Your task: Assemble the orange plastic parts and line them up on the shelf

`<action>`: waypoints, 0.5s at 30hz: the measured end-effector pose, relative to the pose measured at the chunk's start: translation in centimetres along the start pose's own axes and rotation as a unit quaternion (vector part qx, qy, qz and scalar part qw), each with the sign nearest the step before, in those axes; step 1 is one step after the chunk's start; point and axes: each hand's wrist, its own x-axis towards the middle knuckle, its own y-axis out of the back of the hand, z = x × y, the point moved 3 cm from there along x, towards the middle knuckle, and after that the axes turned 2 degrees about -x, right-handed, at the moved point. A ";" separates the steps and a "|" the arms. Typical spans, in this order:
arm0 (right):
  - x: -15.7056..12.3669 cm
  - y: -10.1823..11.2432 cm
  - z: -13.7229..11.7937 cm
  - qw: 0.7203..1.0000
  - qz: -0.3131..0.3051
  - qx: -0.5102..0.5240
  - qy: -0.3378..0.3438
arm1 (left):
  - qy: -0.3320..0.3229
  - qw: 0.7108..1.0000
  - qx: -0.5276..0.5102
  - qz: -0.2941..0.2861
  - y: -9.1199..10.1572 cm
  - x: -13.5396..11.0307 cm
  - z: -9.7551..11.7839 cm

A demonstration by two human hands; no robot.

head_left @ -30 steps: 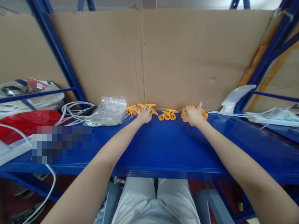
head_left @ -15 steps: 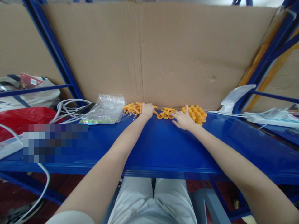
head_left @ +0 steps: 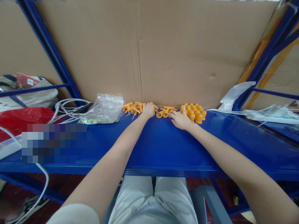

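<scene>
Small orange plastic pieces lie along the back of a blue shelf (head_left: 163, 146) against a cardboard wall. My left hand (head_left: 148, 110) rests on the left pile of orange T-shaped pieces with small chains (head_left: 132, 108), fingers curled over them. My right hand (head_left: 179, 119) lies flat with fingers apart, its fingertips at the three orange pieces in the middle (head_left: 165, 112). A tight cluster of upright orange pieces (head_left: 195, 112) stands just right of that hand, thumb near it.
A clear plastic bag (head_left: 106, 107) lies left of the orange piles, with white cables (head_left: 67, 109) beyond it. A red bag (head_left: 21, 119) sits far left. White cables and a white bag (head_left: 235, 93) lie at the right. Blue rack posts frame both sides.
My right hand came off the right cluster of orange pieces and moved left to the middle three. My left hand stayed on the left pile.
</scene>
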 end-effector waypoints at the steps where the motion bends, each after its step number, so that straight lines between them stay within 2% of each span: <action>1: 0.0 0.0 0.0 1.000 0.000 0.001 -0.001 | 0.000 1.000 -0.002 0.002 0.0 -0.1 0.1; 9: -0.2 -0.1 0.2 1.000 0.019 0.001 0.010 | -0.008 0.998 -0.049 0.031 1.1 0.1 1.1; 11: -0.1 -0.3 0.2 0.999 0.029 -0.003 0.014 | -0.013 0.995 -0.097 0.005 1.2 0.4 1.4; 15: -0.1 -0.5 0.3 0.999 0.030 -0.004 0.013 | -0.035 0.978 -0.178 -0.099 1.0 0.3 2.3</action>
